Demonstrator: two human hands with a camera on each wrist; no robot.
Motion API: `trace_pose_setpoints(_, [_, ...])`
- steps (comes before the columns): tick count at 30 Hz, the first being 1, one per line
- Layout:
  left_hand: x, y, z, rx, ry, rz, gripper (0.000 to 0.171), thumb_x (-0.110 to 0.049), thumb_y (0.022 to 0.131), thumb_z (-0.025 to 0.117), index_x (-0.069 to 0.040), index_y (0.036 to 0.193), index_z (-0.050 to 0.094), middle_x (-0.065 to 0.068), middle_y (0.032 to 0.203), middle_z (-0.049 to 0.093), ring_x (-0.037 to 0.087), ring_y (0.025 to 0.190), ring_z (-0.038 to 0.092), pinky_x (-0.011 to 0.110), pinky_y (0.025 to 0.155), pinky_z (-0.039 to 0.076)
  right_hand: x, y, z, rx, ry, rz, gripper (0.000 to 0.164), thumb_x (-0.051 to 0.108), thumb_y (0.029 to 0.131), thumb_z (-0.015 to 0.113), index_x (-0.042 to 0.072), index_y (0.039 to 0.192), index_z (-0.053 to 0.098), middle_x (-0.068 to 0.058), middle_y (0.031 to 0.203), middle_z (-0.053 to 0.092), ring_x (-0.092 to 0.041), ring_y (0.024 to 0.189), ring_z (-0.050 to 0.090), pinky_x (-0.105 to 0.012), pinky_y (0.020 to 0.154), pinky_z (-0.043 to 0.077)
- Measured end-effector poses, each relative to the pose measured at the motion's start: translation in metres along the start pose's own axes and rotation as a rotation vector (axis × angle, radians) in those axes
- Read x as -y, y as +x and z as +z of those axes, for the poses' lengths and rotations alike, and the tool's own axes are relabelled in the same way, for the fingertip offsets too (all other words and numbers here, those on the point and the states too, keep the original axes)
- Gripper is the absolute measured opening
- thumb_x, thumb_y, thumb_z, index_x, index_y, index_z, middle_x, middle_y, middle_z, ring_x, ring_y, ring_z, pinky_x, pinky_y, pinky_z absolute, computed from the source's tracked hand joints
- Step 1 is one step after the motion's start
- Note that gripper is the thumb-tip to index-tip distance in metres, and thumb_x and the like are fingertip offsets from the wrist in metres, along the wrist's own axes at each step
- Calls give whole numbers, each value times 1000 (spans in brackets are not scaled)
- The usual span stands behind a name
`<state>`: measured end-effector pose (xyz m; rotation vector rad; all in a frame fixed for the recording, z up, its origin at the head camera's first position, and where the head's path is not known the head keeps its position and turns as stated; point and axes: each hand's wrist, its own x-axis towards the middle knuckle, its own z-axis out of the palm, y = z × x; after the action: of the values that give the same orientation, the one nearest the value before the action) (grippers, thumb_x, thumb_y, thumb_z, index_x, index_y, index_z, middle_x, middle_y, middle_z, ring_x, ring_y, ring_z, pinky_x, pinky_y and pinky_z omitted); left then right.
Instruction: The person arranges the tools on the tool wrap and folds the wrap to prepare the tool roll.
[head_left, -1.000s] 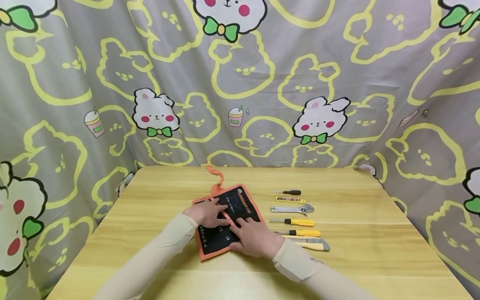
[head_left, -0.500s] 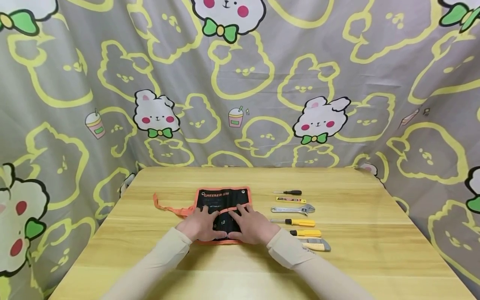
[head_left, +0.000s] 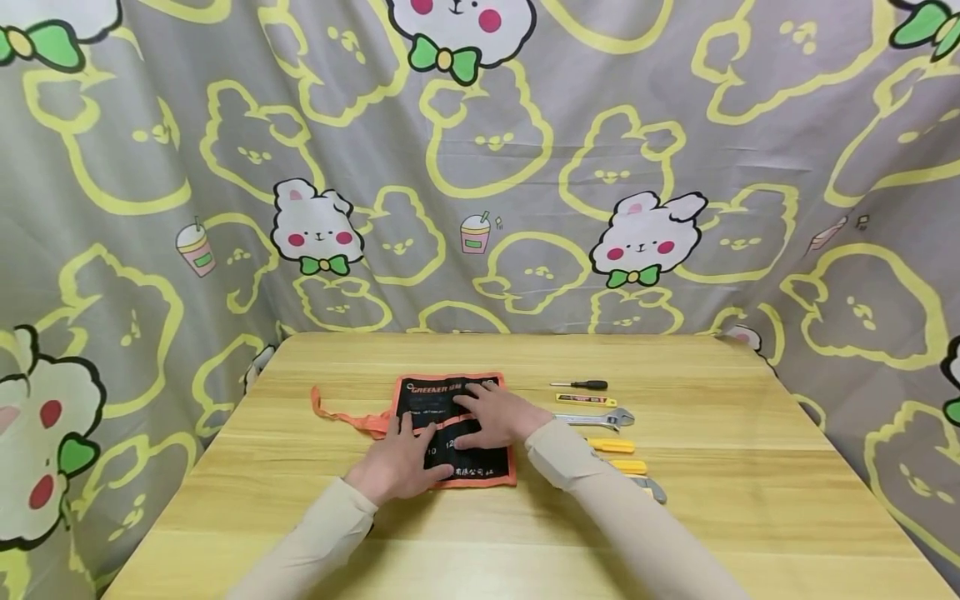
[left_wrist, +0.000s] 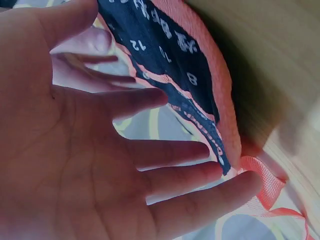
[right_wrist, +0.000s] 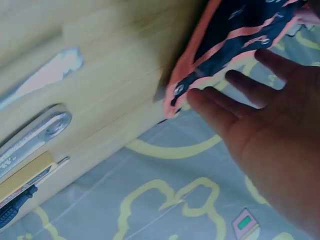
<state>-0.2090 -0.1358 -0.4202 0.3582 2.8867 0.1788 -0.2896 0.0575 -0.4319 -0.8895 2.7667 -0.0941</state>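
Note:
A flat black tool pouch [head_left: 480, 460] with orange edging and white numbers lies squarely on the table, its orange strap [head_left: 348, 419] trailing off to the left. My left hand [head_left: 397, 460] is over the pouch's near left part, fingers spread; in the left wrist view that palm [left_wrist: 95, 165] holds nothing. Over the upper right part is my right hand [head_left: 498, 414], its fingers [right_wrist: 215, 112] straight and nothing in them. Whether either hand touches the cloth is hard to tell. Part of the pouch's lettering is hidden under the hands.
Right of the pouch lie a small black screwdriver [head_left: 588, 385], a flat yellow item [head_left: 585, 400], an adjustable wrench [head_left: 611, 418], two yellow-handled screwdrivers [head_left: 613, 446] and a utility knife [head_left: 656, 490]. My right sleeve [head_left: 577, 458] covers parts of them. A patterned curtain [head_left: 525, 292] surrounds the wooden table [head_left: 750, 467].
The pouch has turned counterclockwise from a slant to square, its strap swinging from the far side to the left. Since then my right hand has moved farther up the pouch and my left slightly nearer me.

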Motion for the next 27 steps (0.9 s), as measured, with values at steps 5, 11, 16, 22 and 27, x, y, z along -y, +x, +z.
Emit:
trace_pose_setpoints(5, [-2,-3,5,-15,-8,-18,82,-61,94,63,-6,153,47,40,155,31,55,145,31,63,96,51,-7,9,2,9,28,12,88,75,89,58,27,160,37,-7,168,29,-34,154,27,-50,119,34])
trace_pose_setpoints(11, [-1,-3,8,-7,-24,-58,87,-66,92,62,-7,154,46,42,153,32,57,143,33,64,96,50,-10,12,3,61,14,44,92,78,87,57,31,161,33,-4,169,27,-32,155,25,-51,119,33])
trace_pose_setpoints(16, [1,-1,10,8,-7,-68,87,-68,92,60,-8,154,45,42,152,34,56,143,33,63,94,52,-9,13,3,74,7,61,92,79,86,57,33,161,32,-3,169,27,-32,155,24,-53,119,34])
trace_pose_setpoints(22, [5,3,12,26,24,-78,87,-71,93,56,-11,155,46,41,153,34,55,145,33,63,98,49,-7,12,4,83,5,77,93,80,86,56,32,162,32,-3,168,28,-33,155,24,-53,119,33])
trace_pose_setpoints(27, [9,7,13,18,38,-81,85,-72,93,55,-13,153,48,39,154,35,53,145,34,66,101,44,-5,9,5,80,-6,87,93,80,86,55,30,162,33,-5,168,30,-34,154,27,-52,119,34])
